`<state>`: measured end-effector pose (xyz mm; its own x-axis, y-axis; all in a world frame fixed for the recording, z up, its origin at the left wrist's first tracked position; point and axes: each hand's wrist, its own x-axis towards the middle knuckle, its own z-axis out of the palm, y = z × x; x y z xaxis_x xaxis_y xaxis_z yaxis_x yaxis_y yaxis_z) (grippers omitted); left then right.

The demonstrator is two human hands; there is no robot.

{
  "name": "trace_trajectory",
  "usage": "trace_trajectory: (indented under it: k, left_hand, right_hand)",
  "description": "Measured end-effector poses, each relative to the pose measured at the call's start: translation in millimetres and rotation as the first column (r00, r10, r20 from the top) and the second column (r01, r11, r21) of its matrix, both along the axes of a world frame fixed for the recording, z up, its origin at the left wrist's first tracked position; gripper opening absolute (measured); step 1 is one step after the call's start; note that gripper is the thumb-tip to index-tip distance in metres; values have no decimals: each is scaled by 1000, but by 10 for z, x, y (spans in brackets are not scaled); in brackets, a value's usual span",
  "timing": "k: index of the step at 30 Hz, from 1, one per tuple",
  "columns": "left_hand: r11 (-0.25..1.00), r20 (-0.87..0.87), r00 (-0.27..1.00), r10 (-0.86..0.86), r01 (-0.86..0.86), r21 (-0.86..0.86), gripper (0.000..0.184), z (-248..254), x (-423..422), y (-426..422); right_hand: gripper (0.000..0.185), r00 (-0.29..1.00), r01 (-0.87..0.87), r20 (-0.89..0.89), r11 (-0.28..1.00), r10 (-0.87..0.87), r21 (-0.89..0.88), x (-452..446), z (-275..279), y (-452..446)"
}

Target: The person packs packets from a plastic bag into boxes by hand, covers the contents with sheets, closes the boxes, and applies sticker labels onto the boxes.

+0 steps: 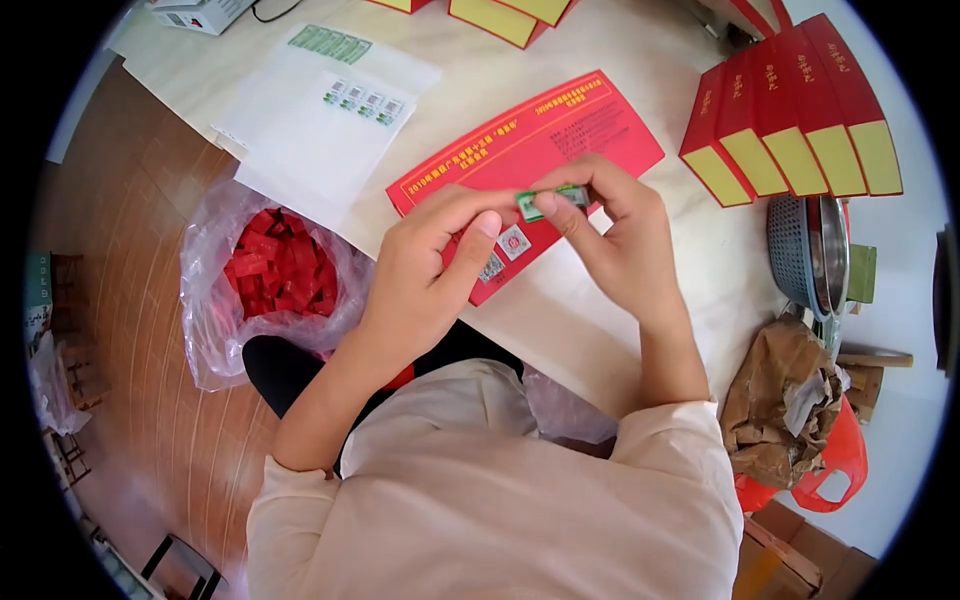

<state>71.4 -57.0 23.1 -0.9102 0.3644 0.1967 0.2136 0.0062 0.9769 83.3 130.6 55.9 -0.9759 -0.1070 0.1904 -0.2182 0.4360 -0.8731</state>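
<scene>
A small green and white label (pixel 540 203) sits pinched between the thumb and fingers of my right hand (pixel 620 235). My left hand (pixel 435 255) is on its left side, the index finger stretched to the label's edge and the thumb apart from it. Whether that fingertip touches the label I cannot tell. Beneath both hands lies a flat red box or cover (pixel 600 120) with gold lettering and two printed square codes, partly hidden by my fingers. White backing sheets (pixel 300 130) bearing rows of green labels and code labels rest to the left on the table.
Thick red books with yellow page edges (pixel 790 130) stand in a row at the right; more lie at the back. A clear plastic bag (pixel 205 290) of red packets (pixel 285 265) is below the table's left edge. A grey basket (pixel 790 245) and crumpled brown paper (pixel 775 410) are at right.
</scene>
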Motion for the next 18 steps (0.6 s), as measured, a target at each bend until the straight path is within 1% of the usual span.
trace_trajectory:
  k: [1, 2, 3, 4, 5, 6, 7, 8, 9, 13, 18]
  left_hand:
    - [995, -69, 996, 51, -56, -80, 20, -7, 22, 25]
    - [995, -57, 997, 48, -52, -80, 20, -46, 31, 35]
    - [980, -179, 979, 95, -123, -158, 20, -99, 35, 30]
    - [954, -303, 944, 128, -201, -222, 22, -145, 38, 34]
    - [937, -322, 935, 148, -237, -257, 20, -175, 68, 46]
    - [940, -312, 939, 147, -231, -252, 20, -209, 72, 42]
    - [920, -387, 917, 94, -229, -319, 18, -245, 70, 25]
    - [894, -457, 889, 34, -232, -384, 15, -274, 73, 15]
    - [891, -458, 888, 41, -240, -385, 10, -304, 85, 24]
    - [897, -477, 878, 42, -243, -369, 9, -355, 77, 26]
    - [895, -498, 867, 21, -238, -377, 8, -357, 65, 3]
  right_hand:
    - [13, 1000, 3, 15, 1000, -3, -3, 5, 6, 35]
    - [12, 995, 21, 93, 999, -23, 29, -21, 28, 85]
    - [10, 984, 37, 170, 997, -47, 66, -38, 27, 136]
    - [10, 982, 41, 181, 997, -53, 72, -45, -1, 171]
    - [10, 979, -15, 201, 996, -4, 89, -56, -35, 193]
    - [10, 974, -71, 223, 992, 46, 106, -63, -73, 208]
    - [10, 980, -87, 188, 991, 67, 101, -64, -127, 203]
    - [10, 979, -84, 196, 991, 62, 105, -62, -132, 196]
    - [10, 979, -87, 194, 986, 59, 139, -61, -123, 188]
    - [10, 978, -72, 206, 974, 26, 216, -57, -95, 182]
    - [11, 985, -69, 167, 974, 33, 218, -44, -117, 154]
